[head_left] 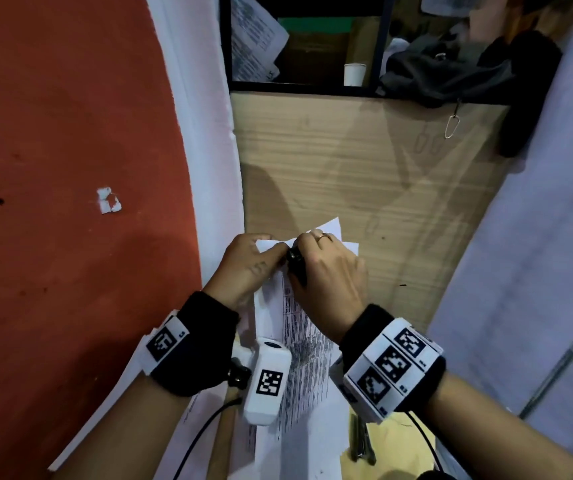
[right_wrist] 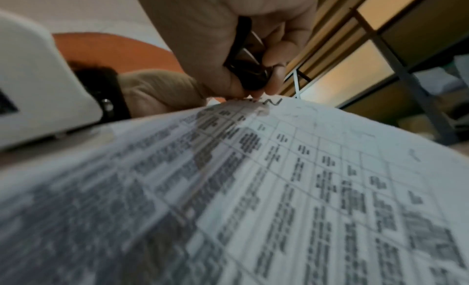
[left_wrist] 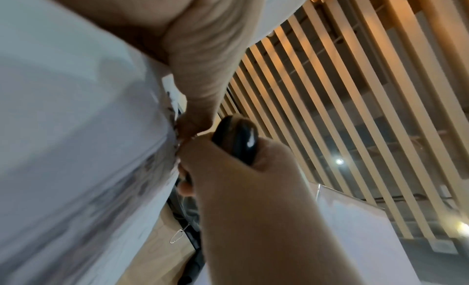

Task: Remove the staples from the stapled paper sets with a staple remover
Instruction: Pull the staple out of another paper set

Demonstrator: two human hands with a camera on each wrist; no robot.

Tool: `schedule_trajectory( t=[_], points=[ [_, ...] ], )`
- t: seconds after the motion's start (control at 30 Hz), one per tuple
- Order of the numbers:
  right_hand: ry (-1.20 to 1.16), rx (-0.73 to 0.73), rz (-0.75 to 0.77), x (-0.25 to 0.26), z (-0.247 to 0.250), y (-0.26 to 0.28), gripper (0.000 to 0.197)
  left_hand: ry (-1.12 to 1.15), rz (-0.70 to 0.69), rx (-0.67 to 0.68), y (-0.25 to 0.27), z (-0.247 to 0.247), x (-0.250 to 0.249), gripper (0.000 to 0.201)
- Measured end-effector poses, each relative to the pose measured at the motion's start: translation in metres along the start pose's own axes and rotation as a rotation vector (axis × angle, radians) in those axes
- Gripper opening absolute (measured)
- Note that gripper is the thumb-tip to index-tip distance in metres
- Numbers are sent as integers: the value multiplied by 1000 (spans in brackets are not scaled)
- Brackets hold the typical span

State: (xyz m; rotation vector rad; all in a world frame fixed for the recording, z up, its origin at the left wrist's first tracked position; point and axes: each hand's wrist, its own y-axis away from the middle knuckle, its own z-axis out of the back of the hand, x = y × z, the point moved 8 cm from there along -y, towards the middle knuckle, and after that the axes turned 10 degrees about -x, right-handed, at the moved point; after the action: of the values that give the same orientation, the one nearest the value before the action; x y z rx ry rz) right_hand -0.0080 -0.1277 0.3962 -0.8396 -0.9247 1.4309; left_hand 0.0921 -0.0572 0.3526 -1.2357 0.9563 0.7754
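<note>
A stapled set of printed sheets (head_left: pixel 299 344) lies lengthwise on the wooden desk (head_left: pixel 364 161), its far corner raised. My left hand (head_left: pixel 247 265) pinches that far corner (head_left: pixel 271 244) from the left. My right hand (head_left: pixel 326 271) grips a black staple remover (head_left: pixel 295 263) and holds it down at the same corner. In the left wrist view the remover (left_wrist: pixel 236 138) shows glossy black between the curled fingers (left_wrist: pixel 243 189). In the right wrist view the remover (right_wrist: pixel 250 68) points down onto the paper's top edge (right_wrist: pixel 253 102). The staple itself is hidden by the fingers.
More white sheets (head_left: pixel 209 168) lie over a red surface (head_left: pixel 70 168) at the left. A paper cup (head_left: pixel 354 74), a dark bag (head_left: pixel 451 74) and a hanging clip (head_left: pixel 451 124) are at the desk's far end. A dark stapler-like tool (head_left: pixel 363 441) lies near my right wrist.
</note>
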Motion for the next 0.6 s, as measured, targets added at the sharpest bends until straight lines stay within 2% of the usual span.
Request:
schedule_trajectory(
  t=[0.1, 0.17, 0.23, 0.27, 0.3, 0.33, 0.37, 0.43, 0.47, 0.53, 0.6],
  points=[
    [-23, -53, 94, 8, 1, 4, 23, 31, -18, 12, 0, 5, -1, 31],
    [-56, -37, 19, -1, 1, 5, 22, 19, -48, 22, 0, 10, -5, 30],
    [-162, 82, -173, -22, -9, 8, 18, -54, -86, 23, -4, 15, -4, 20],
    [-212, 164, -266, -36, -18, 13, 17, -110, -109, 24, -8, 18, -2, 25],
    [-210, 236, -330, -49, -25, 19, 19, -170, -137, 25, -11, 20, 0, 46],
    [-172, 291, -372, -61, -29, 27, 25, -231, -165, 24, -11, 23, 0, 62],
    [-124, 348, -419, -73, -32, 35, 30, -270, -202, 35, -12, 24, -1, 66],
    [-48, 478, -498, -93, -43, 54, 36, -308, -248, 66, -9, 24, -6, 48],
    [-28, 555, -529, -101, -51, 66, 36, -320, -259, 90, -7, 23, -8, 46],
    [-7, 662, -574, -114, -66, 90, 31, -360, -282, 125, -4, 21, -6, 62],
    [-7, 720, -604, -122, -80, 112, 23, -424, -287, 164, -5, 21, -2, 65]
  ],
)
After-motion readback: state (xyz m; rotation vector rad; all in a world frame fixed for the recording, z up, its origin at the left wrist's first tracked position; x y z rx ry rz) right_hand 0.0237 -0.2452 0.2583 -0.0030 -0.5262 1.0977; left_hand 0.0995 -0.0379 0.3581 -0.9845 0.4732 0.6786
